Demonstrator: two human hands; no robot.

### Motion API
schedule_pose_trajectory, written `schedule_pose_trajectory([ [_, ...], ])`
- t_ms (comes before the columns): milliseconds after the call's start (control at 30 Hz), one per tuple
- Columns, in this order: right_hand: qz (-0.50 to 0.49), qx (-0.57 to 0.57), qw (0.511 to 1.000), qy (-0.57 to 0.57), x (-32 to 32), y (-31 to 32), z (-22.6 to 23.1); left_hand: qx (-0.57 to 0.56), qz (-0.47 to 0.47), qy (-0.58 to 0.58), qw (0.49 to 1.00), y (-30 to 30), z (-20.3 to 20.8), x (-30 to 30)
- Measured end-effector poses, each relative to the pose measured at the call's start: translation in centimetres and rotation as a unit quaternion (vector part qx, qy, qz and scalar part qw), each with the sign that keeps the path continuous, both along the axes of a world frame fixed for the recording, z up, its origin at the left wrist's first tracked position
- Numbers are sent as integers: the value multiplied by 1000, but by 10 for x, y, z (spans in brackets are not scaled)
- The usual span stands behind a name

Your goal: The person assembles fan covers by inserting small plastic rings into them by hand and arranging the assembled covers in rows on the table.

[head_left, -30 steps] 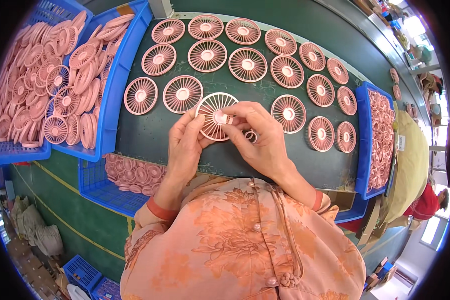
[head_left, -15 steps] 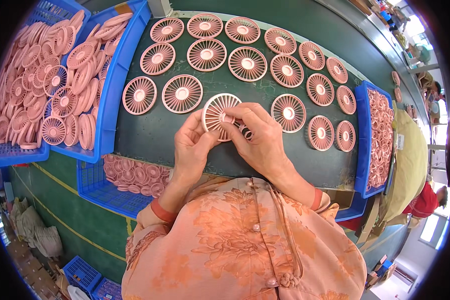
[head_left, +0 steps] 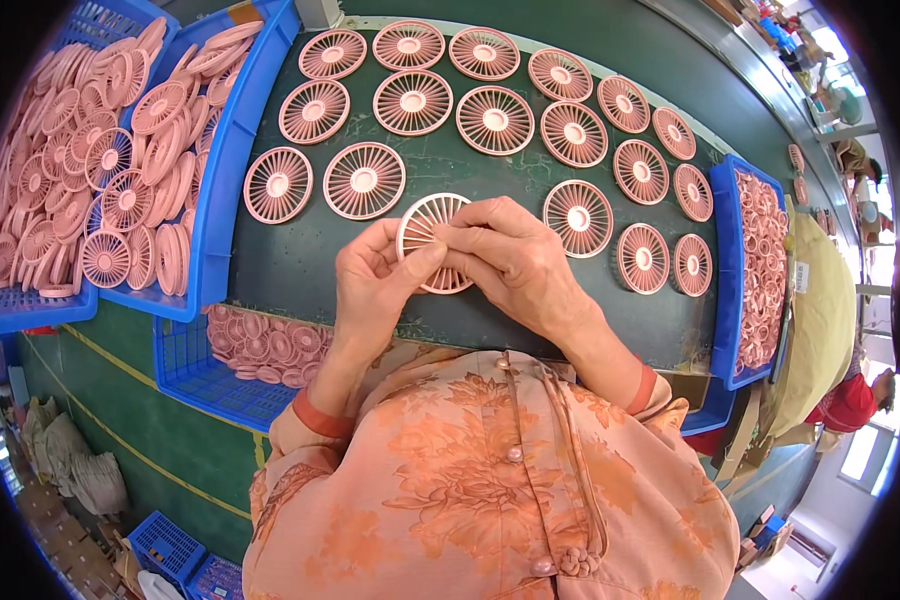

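Observation:
A pink spoked disc (head_left: 428,216), round with a pale rim, is tilted up above the near part of the dark table. My left hand (head_left: 372,282) pinches its left edge between thumb and fingers. Bent and closed, my right hand (head_left: 530,262) presses its fingertips at the disc's middle; whatever they hold there is hidden behind the fingers. Matching discs lie flat in rows beyond my hands; the nearest are one disc (head_left: 365,180) at the left and another disc (head_left: 578,218) at the right, each with a solid round hub.
Blue crates (head_left: 217,210) heaped with spoked discs stand at the left. A lower blue crate (head_left: 185,375) sits below the table's near edge. Small pink rings (head_left: 760,270) fill a blue bin (head_left: 723,300) at the right end. Beyond it lies a yellowish cloth (head_left: 823,290).
My right fingers have closed over the disc's middle, covering the small pink ring and the dark-centred rings that showed at them before. The disc and both hands have shifted slightly left.

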State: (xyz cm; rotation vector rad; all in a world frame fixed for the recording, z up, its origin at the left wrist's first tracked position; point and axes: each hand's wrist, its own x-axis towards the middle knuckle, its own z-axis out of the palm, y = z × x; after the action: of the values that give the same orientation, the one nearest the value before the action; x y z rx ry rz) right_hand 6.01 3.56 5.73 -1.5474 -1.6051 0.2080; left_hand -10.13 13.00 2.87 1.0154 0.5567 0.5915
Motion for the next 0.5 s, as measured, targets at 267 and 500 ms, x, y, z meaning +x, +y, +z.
schedule_pose_trajectory([
  [267,22,-84,875,477,1,-7,10,11,-4,-21,1000,1,6,11],
  [500,8,-164,864,476,2,-7,2,71,-19,-21,997,-3,9,12],
])
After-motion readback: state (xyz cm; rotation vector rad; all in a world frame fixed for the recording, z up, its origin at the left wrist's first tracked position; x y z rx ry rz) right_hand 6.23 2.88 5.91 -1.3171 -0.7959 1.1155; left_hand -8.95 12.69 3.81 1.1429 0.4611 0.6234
